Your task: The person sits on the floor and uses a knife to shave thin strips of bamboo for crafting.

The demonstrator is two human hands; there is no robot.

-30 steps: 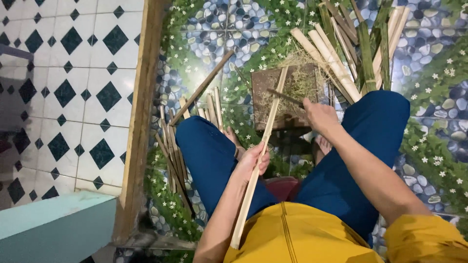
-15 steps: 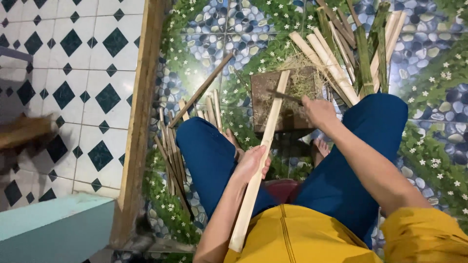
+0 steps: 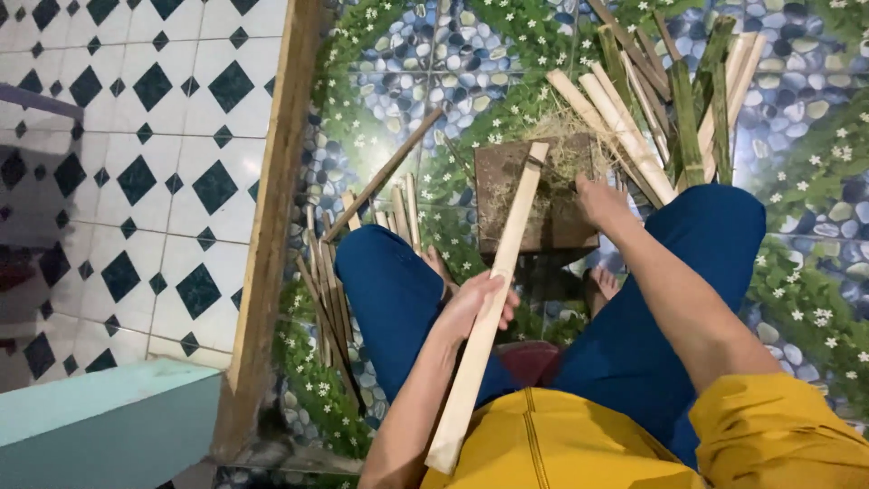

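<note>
I sit with blue trousers and a yellow shirt over a pebble-and-flower patterned floor mat (image 3: 434,54). My left hand (image 3: 480,303) grips a long pale bamboo slat (image 3: 471,380) at its middle. The slat's far end rests on a dark wooden block (image 3: 507,199) strewn with dry shavings, and its near end reaches my lap. My right hand (image 3: 602,201) lies with curled fingers on the block's right edge, beside the slat's tip. What is inside that hand is hidden.
A pile of thick pale and green bamboo strips (image 3: 634,118) fans out behind the block at the upper right. Thin split sticks (image 3: 330,290) lie by my left knee. A wooden beam (image 3: 272,208) borders the diamond-tiled floor (image 3: 136,181). A teal ledge (image 3: 100,417) sits at the lower left.
A dark blade that stuck out leftward from my right hand over the block no longer shows. The slat has slid slightly toward me. Both hands stay nearly in place.
</note>
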